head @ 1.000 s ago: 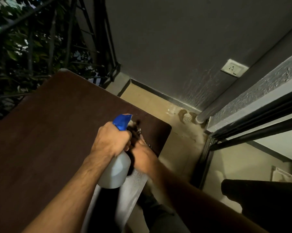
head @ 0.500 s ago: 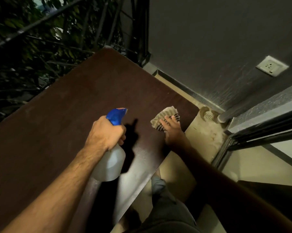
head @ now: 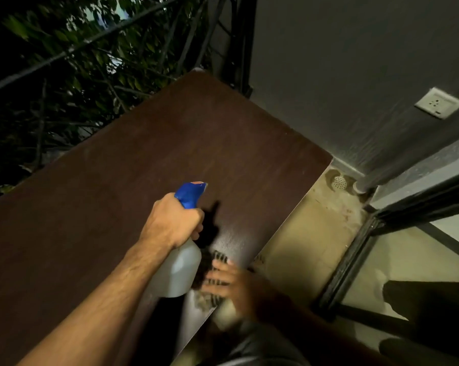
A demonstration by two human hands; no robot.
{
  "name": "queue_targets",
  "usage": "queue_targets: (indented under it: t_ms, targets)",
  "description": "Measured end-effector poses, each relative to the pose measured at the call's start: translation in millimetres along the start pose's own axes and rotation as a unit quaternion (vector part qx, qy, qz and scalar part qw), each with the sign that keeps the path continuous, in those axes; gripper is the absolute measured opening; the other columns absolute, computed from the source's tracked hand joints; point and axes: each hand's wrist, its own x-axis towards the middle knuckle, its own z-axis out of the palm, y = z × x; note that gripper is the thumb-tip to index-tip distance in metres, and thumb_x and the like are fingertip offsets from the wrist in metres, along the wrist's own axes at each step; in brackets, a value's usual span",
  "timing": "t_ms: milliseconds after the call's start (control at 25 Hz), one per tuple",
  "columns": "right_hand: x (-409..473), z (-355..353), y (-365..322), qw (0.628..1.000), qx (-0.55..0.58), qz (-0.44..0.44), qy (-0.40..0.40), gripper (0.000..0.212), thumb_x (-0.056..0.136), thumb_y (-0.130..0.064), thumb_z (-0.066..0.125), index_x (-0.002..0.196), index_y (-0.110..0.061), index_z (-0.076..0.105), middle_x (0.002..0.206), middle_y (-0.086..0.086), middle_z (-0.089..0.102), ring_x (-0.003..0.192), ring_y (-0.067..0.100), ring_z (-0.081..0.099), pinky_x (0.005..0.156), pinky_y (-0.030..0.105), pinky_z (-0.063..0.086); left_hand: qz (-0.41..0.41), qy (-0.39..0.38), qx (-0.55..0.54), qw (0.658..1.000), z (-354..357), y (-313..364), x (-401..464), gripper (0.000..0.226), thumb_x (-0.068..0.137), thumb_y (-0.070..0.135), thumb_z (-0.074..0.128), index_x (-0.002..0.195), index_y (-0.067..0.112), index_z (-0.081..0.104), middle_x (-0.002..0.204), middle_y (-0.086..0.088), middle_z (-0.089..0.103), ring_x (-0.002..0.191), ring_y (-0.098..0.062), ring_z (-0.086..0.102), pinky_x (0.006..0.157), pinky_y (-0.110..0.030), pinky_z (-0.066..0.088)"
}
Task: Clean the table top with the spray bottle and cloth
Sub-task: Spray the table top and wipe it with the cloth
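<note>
Wiping is the step in hand, judging by how things lie. The right hand (head: 236, 283) is pressing flat, fingers spread, on the striped cloth (head: 219, 262) at the near right edge of the dark brown surface (head: 170, 143); the hand is blurred, so it appears to be sweeping. The left hand (head: 172, 220) is wrapping closed around the neck of the spray bottle (head: 178, 270), holding it tilted above the surface, its blue head (head: 190, 192) aiming toward the far end and its translucent white body hanging just beside the cloth. Whether a finger is resting on the trigger cannot be told.

To do this well, the person is likely best served by keeping the palm flat so the cloth is not bunching, by working in overlapping strokes from the near edge toward the far corner, and by keeping the bottle lifted clear of the wiping path. Part of the cloth is lying right at the lip of the surface, so it could slide off toward the floor (head: 310, 233) if pressure eases. Most of the top looks matte and unwiped, so much work seems to be remaining.

No brand, label or readable writing is showing on the bottle; only a small reddish patch atop the blue head, too small to read. The wall socket (head: 438, 103) is bearing nothing legible.
</note>
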Motion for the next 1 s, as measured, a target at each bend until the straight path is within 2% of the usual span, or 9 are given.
queue_targets:
  t_ms: [120, 280, 360, 440, 560, 680, 760, 880, 1000]
  targets:
    - [1, -37, 63, 0.99, -0.011, 0.126, 0.056, 0.064, 0.08, -0.012, 0.043, 0.143, -0.02, 0.048, 0.154, 0.011, 0.035, 0.145, 0.03, 0.016, 0.116, 0.053, 0.01, -0.007, -0.004, -0.003, 1.0, -1, -19, -9, 0.021, 0.077, 0.018, 0.059, 0.068, 0.01, 0.077, 0.053, 0.004, 0.074, 0.046, -0.001, 0.067, 0.052, -0.023, 0.045]
    - [15, -69, 91, 0.922, 0.017, 0.351, 0.165, 0.06, 0.089, -0.002, 0.042, 0.147, -0.02, 0.042, 0.158, 0.006, 0.028, 0.148, 0.027, 0.01, 0.121, 0.041, 0.003, -0.008, -0.018, -0.019, 1.0, -2, -27, -20, 0.015, 0.075, 0.014, 0.061, 0.071, 0.012, 0.075, 0.055, 0.0, 0.075, 0.054, -0.009, 0.073, 0.055, -0.023, 0.048]
    - [22, -60, 80, 0.923, 0.016, 0.35, 0.161, 0.058, 0.09, -0.023, 0.032, 0.147, -0.017, 0.04, 0.158, 0.009, 0.027, 0.148, 0.033, 0.009, 0.12, 0.047, 0.004, -0.017, -0.027, -0.021, 0.999, -1, -30, -20, 0.014, 0.074, 0.015, 0.061, 0.07, 0.011, 0.074, 0.055, 0.001, 0.075, 0.053, -0.009, 0.073, 0.058, -0.024, 0.05]
    - [21, -37, 63, 0.953, -0.008, 0.277, 0.121, 0.064, 0.091, -0.036, 0.021, 0.146, -0.013, 0.041, 0.156, 0.013, 0.029, 0.146, 0.038, 0.012, 0.117, 0.057, 0.011, -0.025, -0.037, -0.01, 0.999, 0, -34, -17, 0.016, 0.075, 0.015, 0.061, 0.069, 0.01, 0.075, 0.053, 0.002, 0.074, 0.051, -0.007, 0.072, 0.057, -0.023, 0.049]
    - [12, -2, 25, 0.986, -0.034, 0.101, 0.128, 0.046, 0.098, -0.017, 0.032, 0.141, -0.012, 0.048, 0.151, 0.012, 0.039, 0.144, 0.037, 0.025, 0.117, 0.054, 0.018, -0.043, -0.022, -0.018, 0.999, -2, -37, -12, 0.016, 0.078, 0.014, 0.06, 0.07, 0.011, 0.074, 0.055, 0.002, 0.075, 0.05, -0.007, 0.071, 0.055, -0.023, 0.047]
    - [9, 5, 10, 0.996, -0.005, -0.02, 0.092, 0.068, 0.076, -0.001, 0.062, 0.14, -0.018, 0.046, 0.152, 0.004, 0.036, 0.145, 0.029, 0.024, 0.118, 0.049, 0.02, -0.061, 0.009, -0.034, 0.997, -9, -32, -10, 0.016, 0.08, 0.015, 0.061, 0.07, 0.013, 0.073, 0.055, 0.004, 0.075, 0.051, -0.006, 0.071, 0.053, -0.022, 0.044]
    - [16, -17, 43, 0.997, -0.02, -0.059, 0.043, 0.073, 0.074, -0.002, 0.064, 0.142, -0.02, 0.044, 0.153, 0.003, 0.034, 0.145, 0.029, 0.024, 0.117, 0.049, 0.02, -0.071, 0.032, -0.042, 0.996, -13, -28, -11, 0.017, 0.08, 0.013, 0.062, 0.066, 0.013, 0.072, 0.056, 0.003, 0.075, 0.054, -0.008, 0.071, 0.053, -0.023, 0.044]
    - [43, -67, 111, 0.996, -0.056, 0.073, 0.006, 0.073, 0.079, -0.017, 0.057, 0.149, -0.02, 0.036, 0.158, 0.009, 0.026, 0.147, 0.033, 0.013, 0.118, 0.052, 0.014, -0.077, 0.061, -0.045, 0.994, -16, -25, -12, 0.018, 0.078, 0.012, 0.062, 0.063, 0.013, 0.071, 0.055, 0.003, 0.075, 0.052, -0.007, 0.07, 0.053, -0.022, 0.044]
    - [61, -113, 158, 0.955, -0.024, 0.276, 0.108, 0.073, 0.08, -0.003, 0.053, 0.149, -0.02, 0.036, 0.159, 0.008, 0.023, 0.148, 0.029, 0.008, 0.12, 0.043, 0.009, -0.086, 0.081, -0.073, 0.99, -18, -26, -16, 0.013, 0.078, 0.01, 0.063, 0.068, 0.014, 0.07, 0.057, 0.002, 0.075, 0.049, -0.008, 0.07, 0.055, -0.024, 0.048]
